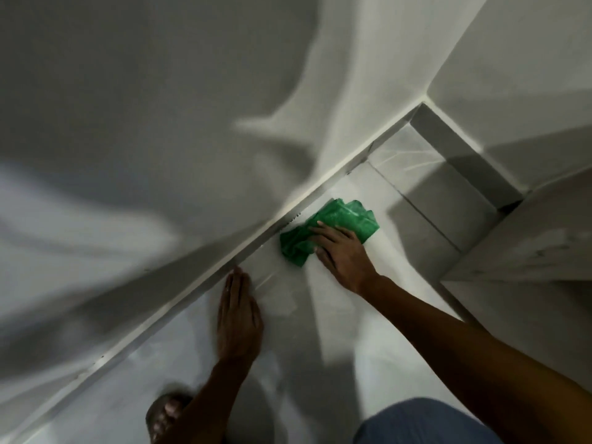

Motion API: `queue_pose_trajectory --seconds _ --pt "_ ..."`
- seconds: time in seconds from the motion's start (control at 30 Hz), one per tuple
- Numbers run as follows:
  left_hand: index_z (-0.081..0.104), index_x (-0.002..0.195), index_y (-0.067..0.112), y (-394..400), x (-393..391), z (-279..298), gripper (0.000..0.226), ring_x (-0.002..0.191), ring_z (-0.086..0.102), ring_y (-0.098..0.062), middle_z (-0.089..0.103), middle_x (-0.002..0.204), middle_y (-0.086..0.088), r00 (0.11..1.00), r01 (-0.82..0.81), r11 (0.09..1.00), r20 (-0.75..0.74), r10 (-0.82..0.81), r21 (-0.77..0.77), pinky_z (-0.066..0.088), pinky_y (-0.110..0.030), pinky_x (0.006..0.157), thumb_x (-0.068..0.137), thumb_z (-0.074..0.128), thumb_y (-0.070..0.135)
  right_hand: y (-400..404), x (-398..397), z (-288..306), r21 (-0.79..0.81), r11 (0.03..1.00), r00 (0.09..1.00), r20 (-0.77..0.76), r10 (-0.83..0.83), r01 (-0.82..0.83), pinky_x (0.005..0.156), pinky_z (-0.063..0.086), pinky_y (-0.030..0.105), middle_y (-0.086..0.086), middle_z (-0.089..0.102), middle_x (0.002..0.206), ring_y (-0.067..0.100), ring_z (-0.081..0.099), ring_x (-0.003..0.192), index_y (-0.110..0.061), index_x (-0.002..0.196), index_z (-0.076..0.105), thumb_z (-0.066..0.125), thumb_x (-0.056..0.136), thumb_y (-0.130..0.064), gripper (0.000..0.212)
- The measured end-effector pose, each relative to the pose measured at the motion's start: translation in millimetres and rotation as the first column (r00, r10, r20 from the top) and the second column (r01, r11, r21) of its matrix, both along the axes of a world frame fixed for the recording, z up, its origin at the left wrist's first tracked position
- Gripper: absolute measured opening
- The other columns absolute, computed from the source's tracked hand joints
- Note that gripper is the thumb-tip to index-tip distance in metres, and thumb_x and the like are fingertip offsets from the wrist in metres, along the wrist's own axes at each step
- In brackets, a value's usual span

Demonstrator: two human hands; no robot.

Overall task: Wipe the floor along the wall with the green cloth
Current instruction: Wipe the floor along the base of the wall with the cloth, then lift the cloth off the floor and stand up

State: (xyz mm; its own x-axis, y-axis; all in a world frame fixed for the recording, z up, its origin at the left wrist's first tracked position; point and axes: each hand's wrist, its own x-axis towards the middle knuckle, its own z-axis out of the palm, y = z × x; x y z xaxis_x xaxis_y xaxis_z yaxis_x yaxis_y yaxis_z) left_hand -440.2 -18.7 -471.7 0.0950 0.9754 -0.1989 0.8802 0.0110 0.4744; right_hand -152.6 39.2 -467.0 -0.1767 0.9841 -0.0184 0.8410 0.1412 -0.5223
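Pressing green cloth under flat right grip (fingers spread), beside wall, left grip flat, empty

An indoor room corner, likely in a home: a plain white painted wall fills the frame from nine to twelve o'clock, meeting a glossy pale grey tiled floor along a low tiled skirting strip, cornering toward two o'clock.

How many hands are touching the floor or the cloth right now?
2. The right hand presses flat on the green cloth beside the skirting. The left hand lies flat on the bare floor, fingertips near the wall's base.
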Motion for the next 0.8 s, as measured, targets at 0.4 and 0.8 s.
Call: queue_pose_trajectory --seconds 0.4,0.8 --pt "0.043 0.163 0.007 -18 19 192 0.050 0.158 0.040 -0.038 0.044 0.170 -0.017 0.989 0.131 0.929 -0.019 -0.146 -0.347 0.035 -0.051 0.128 0.115 0.040 0.022 -139 -14 170 -0.821 0.545 0.271 -0.493 -0.827 0.169 0.118 0.054 0.046 0.008 0.072 0.144 0.030 0.069 0.135 -0.020 0.149 0.062 0.052 0.117 -0.030 0.035" --pt "0.035 0.168 0.012 -37 180 389 0.058 0.165 0.030 -0.027 0.035 0.176 -0.009 0.922 0.388 0.899 0.088 -0.378 -0.203 0.026 -0.046 0.135 0.116 0.034 0.036 -249 78 438 -0.838 0.359 -0.368 -0.512 -0.776 0.411 0.119 0.051 0.052 0.003 0.078 0.140 0.030 0.070 0.136 -0.032 0.139 0.072 0.059 0.112 -0.039 0.031"
